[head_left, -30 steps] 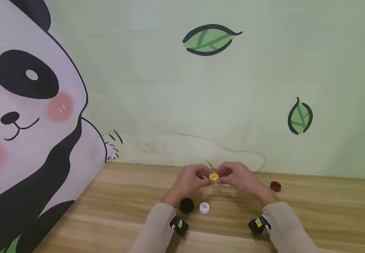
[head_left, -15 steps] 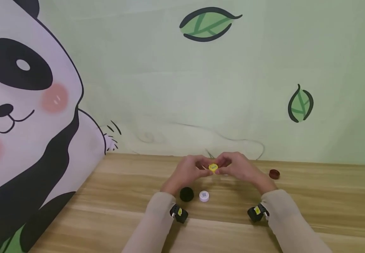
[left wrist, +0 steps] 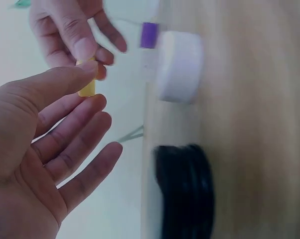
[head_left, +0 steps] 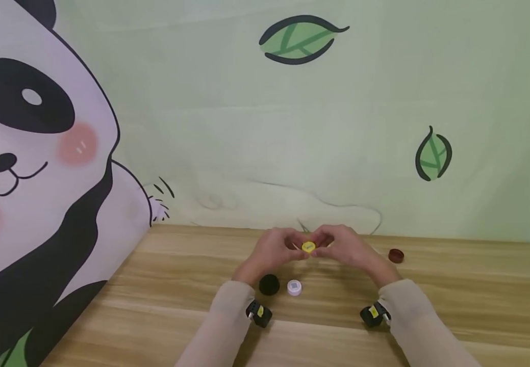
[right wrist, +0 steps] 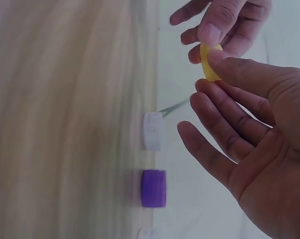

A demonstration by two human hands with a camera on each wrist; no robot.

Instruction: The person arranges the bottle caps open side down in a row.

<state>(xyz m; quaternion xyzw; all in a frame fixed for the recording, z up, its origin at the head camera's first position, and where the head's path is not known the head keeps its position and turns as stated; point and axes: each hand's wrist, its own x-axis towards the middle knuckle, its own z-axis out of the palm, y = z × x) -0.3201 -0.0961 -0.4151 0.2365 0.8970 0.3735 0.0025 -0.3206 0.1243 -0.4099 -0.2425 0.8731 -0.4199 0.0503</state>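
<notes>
Above the table, both hands meet at a small yellow bottle cap (head_left: 308,247). My left hand (head_left: 274,250) pinches it from the left between thumb and fingertips. From the right, my right hand (head_left: 343,247) pinches the same cap; the other fingers are spread in both wrist views. Below the hands, in the head view, lie a black cap (head_left: 269,285) and a white cap (head_left: 294,287) with a pale square on top. The right wrist view has a purple cap (right wrist: 154,188) and a whitish cap (right wrist: 152,131) standing low on the table.
A dark red cap (head_left: 396,256) lies on the wooden table (head_left: 476,295), right of the hands. The wall (head_left: 200,127) behind carries a printed panda and leaves. Each wrist wears a small black camera (head_left: 260,313).
The head view has tilted down, then slightly back up. Both hands keep hold of the yellow cap at nearly the same spot; the caps on the table have not moved.
</notes>
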